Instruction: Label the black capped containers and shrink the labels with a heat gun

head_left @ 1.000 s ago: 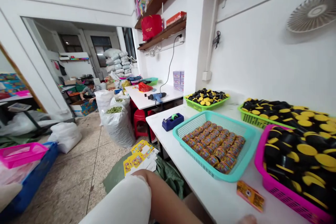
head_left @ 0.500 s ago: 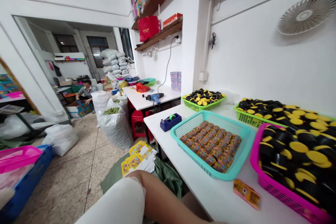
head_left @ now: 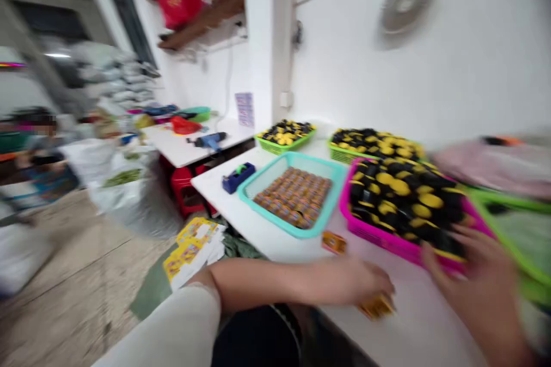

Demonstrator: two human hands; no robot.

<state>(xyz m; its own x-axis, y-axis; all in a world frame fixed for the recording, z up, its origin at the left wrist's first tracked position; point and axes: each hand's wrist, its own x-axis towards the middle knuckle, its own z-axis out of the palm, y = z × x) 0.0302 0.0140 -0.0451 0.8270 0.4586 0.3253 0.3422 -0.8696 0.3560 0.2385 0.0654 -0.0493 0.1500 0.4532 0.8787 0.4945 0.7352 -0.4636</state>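
Half a second ago my left hand (head_left: 370,285) showed only as a sliver at the bottom edge; now it is out over the counter (head_left: 417,327), palm down, fingers clamped on a yellow-orange packet (head_left: 377,307) that was out of sight before. My right hand (head_left: 480,266) was out of view too. It has come in at the lower right, thumb and fingers apart around a black-and-yellow piece (head_left: 451,248) at the near corner of the pink basket (head_left: 383,239); the blur is such that I cannot tell whether they grip it.

The other orange packet (head_left: 333,242) lies where it did, flat on the counter beside the turquoise basket (head_left: 262,178), just left of the pink one. In the turquoise basket the rows of small round packs (head_left: 297,195) look unchanged, and the blue tape dispenser (head_left: 238,178) sits behind its left corner as before.

My view has swung right and dropped a little: the wall fan (head_left: 408,3) now stands further left, and a pale pink bundle (head_left: 495,163) and a bright green basket (head_left: 503,229) have come into sight beyond the pink basket. The other person (head_left: 41,137) is now close to the left edge, smeared by motion.
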